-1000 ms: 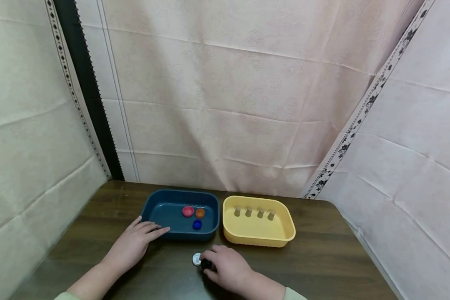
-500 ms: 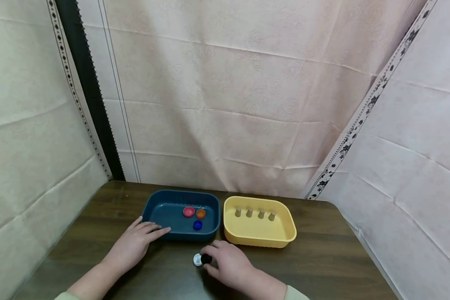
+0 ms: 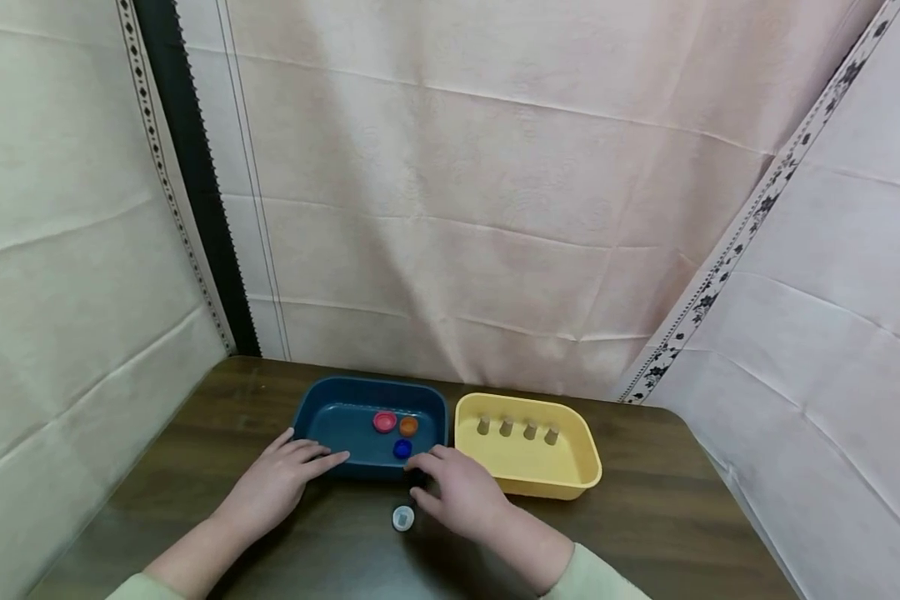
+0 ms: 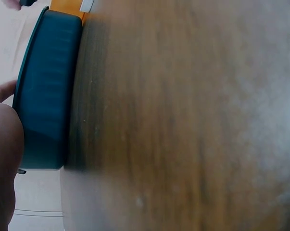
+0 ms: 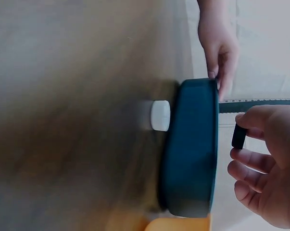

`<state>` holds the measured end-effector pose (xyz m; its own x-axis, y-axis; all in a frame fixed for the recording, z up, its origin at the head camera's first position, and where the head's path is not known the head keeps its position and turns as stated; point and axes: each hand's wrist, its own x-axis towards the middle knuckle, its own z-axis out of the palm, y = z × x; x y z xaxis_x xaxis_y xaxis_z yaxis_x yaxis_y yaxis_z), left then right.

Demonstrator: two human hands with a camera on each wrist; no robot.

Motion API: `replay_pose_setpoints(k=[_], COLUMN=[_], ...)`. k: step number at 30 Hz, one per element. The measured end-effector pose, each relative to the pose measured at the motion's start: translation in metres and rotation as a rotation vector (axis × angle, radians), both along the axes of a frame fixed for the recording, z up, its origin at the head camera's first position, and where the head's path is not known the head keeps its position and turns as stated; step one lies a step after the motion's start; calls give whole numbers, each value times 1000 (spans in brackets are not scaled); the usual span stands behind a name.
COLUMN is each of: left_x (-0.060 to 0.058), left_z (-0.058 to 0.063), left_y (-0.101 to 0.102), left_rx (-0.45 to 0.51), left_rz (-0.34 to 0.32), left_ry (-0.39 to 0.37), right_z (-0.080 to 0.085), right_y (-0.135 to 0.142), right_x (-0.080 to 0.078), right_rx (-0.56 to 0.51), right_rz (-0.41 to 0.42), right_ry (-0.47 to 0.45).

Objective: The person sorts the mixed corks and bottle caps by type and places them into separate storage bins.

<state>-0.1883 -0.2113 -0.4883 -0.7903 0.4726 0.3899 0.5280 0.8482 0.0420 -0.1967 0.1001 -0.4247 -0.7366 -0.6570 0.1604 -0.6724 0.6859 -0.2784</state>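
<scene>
Thumb and forefinger of my right hand (image 3: 461, 496) pinch a small round black cap (image 5: 239, 136), raised off the table at the front right of the dark blue tray (image 3: 352, 450). In the head view the fingers largely hide that cap. A white cap (image 3: 402, 518) lies on the table in front of the tray, just left of and below the right hand. Inside the tray sit a pink cap (image 3: 384, 422), an orange cap (image 3: 408, 427) and a blue cap (image 3: 402, 449). My left hand (image 3: 273, 487) rests on the tray's front left corner, fingers extended along the rim.
A yellow tray (image 3: 510, 458) with several small tan pegs (image 3: 530, 430) in a row stands right of the blue one. Both are on a dark wooden table (image 3: 630, 492). Pale cloth (image 3: 450, 167) hangs behind and at both sides.
My right hand has lifted the black cap from beside the white cap and moved it forward to the tray's front edge. The left hand keeps its place on the tray.
</scene>
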Motion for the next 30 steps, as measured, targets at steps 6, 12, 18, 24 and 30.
replay_pose_setpoints(k=[6,12,18,24,30], left_x=[1,1,1,2,2], left_z=[2,3,4,4,5], left_y=[-1,-1,-1,-1,1], left_rx=[4,7,1,6,7], left_rz=[-7,-15,-1,-8,-1], left_ry=[9,11,-10,-1,-13], right_z=[6,8,7,0,-6], right_y=[-8,-19,-31,-43,-56], right_x=[-11,-22,-32,-45,-59], right_rx=[-50,-79,-100,-55,16], right_rz=[-21,-53,-113,-178,-185], right_ry=[35,20,-28,-83,-119])
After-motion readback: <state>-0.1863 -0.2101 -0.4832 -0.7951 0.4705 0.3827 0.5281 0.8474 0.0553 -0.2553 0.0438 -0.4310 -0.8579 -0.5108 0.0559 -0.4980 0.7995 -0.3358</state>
